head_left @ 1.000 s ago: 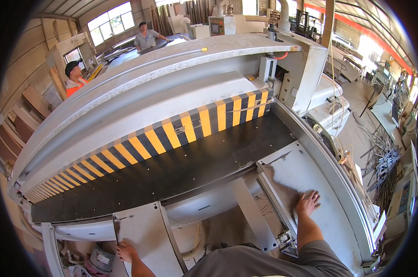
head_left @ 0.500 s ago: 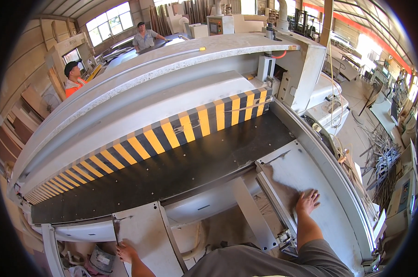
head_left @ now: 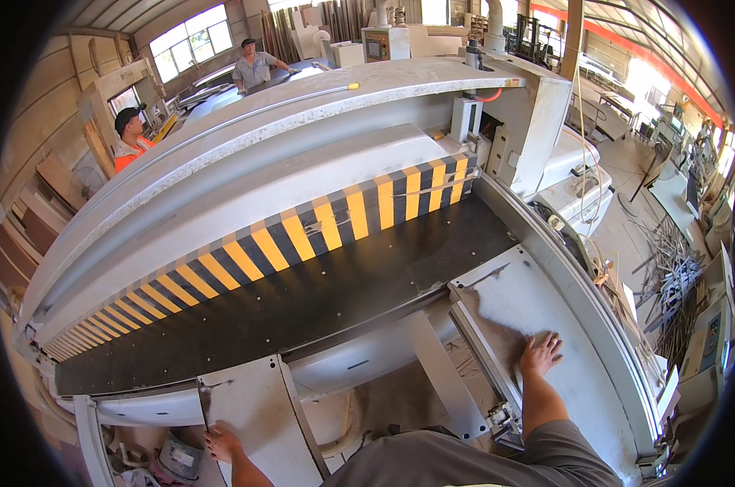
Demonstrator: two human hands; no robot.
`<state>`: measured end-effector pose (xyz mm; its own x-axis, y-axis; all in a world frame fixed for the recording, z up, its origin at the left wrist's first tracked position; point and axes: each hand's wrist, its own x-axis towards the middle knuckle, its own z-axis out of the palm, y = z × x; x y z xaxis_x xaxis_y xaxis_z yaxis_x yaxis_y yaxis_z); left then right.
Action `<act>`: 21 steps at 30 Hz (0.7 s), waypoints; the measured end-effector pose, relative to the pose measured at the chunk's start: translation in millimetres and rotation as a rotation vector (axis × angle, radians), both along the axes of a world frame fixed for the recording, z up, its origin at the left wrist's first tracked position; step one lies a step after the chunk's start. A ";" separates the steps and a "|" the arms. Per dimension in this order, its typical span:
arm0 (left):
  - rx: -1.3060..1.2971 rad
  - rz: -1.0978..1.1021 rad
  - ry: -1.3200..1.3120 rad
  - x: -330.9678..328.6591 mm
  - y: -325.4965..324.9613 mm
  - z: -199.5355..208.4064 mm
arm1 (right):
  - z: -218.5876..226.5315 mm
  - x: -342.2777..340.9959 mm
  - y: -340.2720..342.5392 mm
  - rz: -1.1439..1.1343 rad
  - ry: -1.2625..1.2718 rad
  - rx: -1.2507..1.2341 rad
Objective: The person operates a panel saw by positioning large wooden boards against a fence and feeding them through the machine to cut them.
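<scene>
We had our right hand palm down with its fingers spread apart on the wide grey panel, clamped on nothing. Our left hand lay on the left edge of the narrow grey panel; whether its fingers gripped that edge, we could not tell. That panel reached ahead and to the right of the left hand. Just left of the right hand ran a metal rail, and farther left a slanting plate. Ahead of both hands stretched the black bed, with the striped guard beyond it. We judged this a pause, with neither hand carrying a workpiece; how much was done or left (nothing in sight settled it) we could not say. Well beyond the left hand stood two co-workers, one in a grey shirt.
</scene>
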<state>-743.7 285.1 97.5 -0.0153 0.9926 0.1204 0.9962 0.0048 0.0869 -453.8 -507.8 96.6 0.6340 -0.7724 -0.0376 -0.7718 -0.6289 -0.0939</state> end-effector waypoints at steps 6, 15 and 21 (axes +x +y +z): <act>-0.001 -0.002 0.002 -0.3 -2.0 1.5 | 17.7 -3.3 5.9 0.014 -0.007 0.044; -0.050 -0.011 0.019 -2.3 -1.9 1.7 | 15.2 -6.8 -0.9 0.017 -0.025 0.069; 0.163 -0.156 -0.035 -7.0 -15.4 -5.6 | 6.4 -6.2 -10.8 0.032 -0.044 0.067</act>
<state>-750.7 269.7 91.8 0.1302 0.9508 0.2810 0.9801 -0.1663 0.1083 -460.0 -518.6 103.0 0.6602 -0.7487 -0.0605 -0.7459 -0.6440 -0.1697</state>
